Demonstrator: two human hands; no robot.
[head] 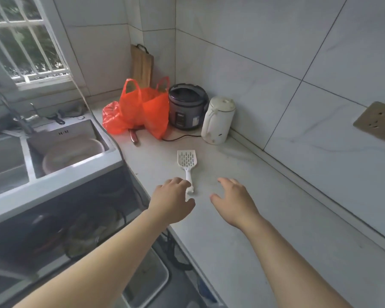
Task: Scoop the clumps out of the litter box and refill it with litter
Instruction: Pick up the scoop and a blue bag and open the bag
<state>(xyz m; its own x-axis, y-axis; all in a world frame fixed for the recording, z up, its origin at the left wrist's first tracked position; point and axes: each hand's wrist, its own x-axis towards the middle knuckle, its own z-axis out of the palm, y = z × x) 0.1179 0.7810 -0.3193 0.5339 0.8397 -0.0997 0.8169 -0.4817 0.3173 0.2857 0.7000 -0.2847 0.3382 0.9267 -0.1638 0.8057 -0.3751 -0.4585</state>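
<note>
Pale stone-look countertop [242, 218], smooth and matte, faintly smudged, runs into a corner of large glossy wall tiles [276, 41]; steel sink [102, 138] at left holds a pinkish round basin [73, 152]. Litter box and litter: not in view. Step in hand, judged: picking up the litter scoop [187, 162], which lies flat on the counter, slotted head away from the person, handle toward them. Left hand [172, 202] has loosely curled fingers at the handle's near end, touching or just short of it, cannot tell which; nothing gripped yet. Right hand [233, 201] hovers just beside the handle, fingers spread and relaxed, holding nothing. To do it well: close on the narrow handle near its middle, not the flared tip, and lift level, since thin rigid white plastic will slide on a slick surface if nudged. Behind: crinkled translucent orange plastic bags [142, 107], dark cylindrical rice cooker [187, 105], cream plastic kettle [218, 121], wooden cutting board [142, 65] leaning upright in the corner
</note>
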